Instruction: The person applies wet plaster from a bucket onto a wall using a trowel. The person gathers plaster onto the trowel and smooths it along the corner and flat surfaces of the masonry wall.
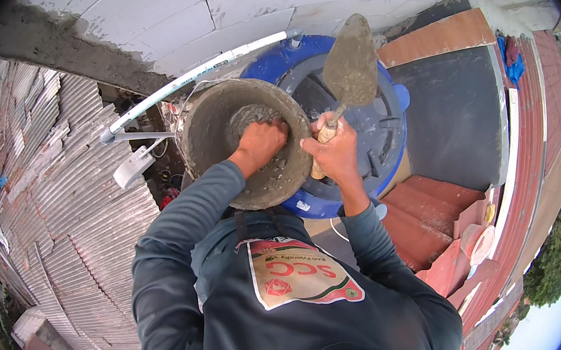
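Left hand (pixel 263 144) in bucket (pixel 210 131), blue-rimmed lid (pixel 378 133) beside, block wall (pixel 254 5), corrugated roofing (pixel 55 200)

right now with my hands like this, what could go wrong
Mortar might drop from the caked bricklaying trowel, which the right-hand grip holds out over the blue-rimmed tank lid.

The bare left-hand grip is down inside the mortar-coated bucket, so the mix could irritate the skin.

The bucket appears close to the white pipe, so a shove might knock the two together.
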The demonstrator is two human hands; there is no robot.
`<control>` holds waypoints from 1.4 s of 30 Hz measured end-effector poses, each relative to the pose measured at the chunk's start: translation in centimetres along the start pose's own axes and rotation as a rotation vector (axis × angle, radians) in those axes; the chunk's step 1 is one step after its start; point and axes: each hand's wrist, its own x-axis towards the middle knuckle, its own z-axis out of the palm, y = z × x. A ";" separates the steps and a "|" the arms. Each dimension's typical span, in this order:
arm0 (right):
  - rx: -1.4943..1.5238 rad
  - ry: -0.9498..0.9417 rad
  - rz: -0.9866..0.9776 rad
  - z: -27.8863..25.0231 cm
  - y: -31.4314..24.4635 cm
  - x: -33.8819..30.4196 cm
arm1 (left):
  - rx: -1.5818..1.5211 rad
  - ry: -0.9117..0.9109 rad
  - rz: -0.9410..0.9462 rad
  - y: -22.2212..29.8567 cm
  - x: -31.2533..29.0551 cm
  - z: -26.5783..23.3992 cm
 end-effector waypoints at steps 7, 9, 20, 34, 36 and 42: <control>-0.018 -0.016 0.013 0.4 -0.2 0.3 | -0.020 -0.024 -0.065 0.5 0.0 0.9; -0.011 -0.021 0.050 0.4 0.1 0.4 | -0.083 0.012 -0.114 1.0 -0.2 0.7; -0.002 -0.016 0.030 0.2 -0.5 0.0 | -0.261 0.607 -0.954 -8.8 -19.8 -14.9; -0.020 -0.009 0.004 1.1 -0.9 -0.3 | -0.499 0.214 -0.391 -3.2 -11.8 -7.2; -0.050 -0.008 -0.004 0.9 -0.8 -0.2 | -0.448 -0.203 -0.496 -2.3 -8.8 -3.7; 0.029 0.034 0.033 1.3 -1.5 -0.5 | -0.471 -0.391 -0.585 -1.6 -4.1 0.7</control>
